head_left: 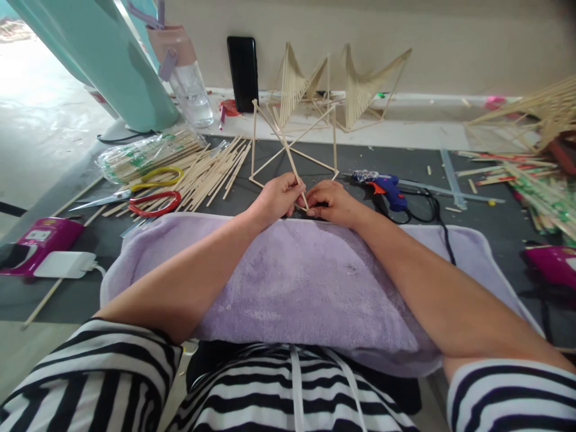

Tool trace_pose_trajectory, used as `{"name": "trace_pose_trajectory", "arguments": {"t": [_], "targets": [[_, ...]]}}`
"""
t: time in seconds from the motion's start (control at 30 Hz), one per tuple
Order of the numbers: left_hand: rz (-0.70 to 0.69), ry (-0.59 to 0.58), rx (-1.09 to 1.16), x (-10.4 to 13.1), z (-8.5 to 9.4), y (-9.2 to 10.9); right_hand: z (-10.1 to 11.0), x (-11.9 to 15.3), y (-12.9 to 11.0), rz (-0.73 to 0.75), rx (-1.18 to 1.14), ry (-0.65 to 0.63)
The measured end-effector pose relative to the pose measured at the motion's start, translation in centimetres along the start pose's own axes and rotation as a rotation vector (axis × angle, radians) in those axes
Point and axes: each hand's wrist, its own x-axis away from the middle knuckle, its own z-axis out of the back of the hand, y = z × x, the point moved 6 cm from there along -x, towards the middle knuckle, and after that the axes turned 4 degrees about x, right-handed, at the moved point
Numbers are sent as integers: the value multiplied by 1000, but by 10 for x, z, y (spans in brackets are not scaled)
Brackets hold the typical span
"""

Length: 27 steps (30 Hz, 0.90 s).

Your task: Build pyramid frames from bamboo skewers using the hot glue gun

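A frame of thin wooden sticks (310, 159) stands on the dark table in front of me, its near corner between my hands. My left hand (279, 195) is closed, with thumb and fingers pinching a wooden stick (290, 157) that slants up and away. My right hand (330, 200) is closed around the near corner of the frame, close to the stick's lower end. The fingertips of both hands nearly meet there, and the joint is partly hidden. Just right of the frame lies a blue glue gun (387, 187) with its nozzle pointing left.
Loose sticks (216, 174), scissors (155, 191) and a bagged stick bundle (148, 153) lie left. Behind stand a water bottle (189, 84), a phone (243, 75) and two finished-looking stick models (360, 90). A purple towel (292, 282) covers the near edge. Wrapped sticks (540, 192) lie right.
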Motion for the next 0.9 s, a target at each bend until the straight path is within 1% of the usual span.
{"name": "trace_pose_trajectory", "arguments": {"t": [0.27, 0.6, 0.9], "targets": [[14, 4, 1, 1, 0, 0, -1, 0, 1, -9, -1, 3], [14, 1, -6, 1, 0, 2, -2, 1, 4, 14, -10, 1], [13, 3, -8, 1, 0, 1, -1, 1, 2, 40, -2, 27]]}}
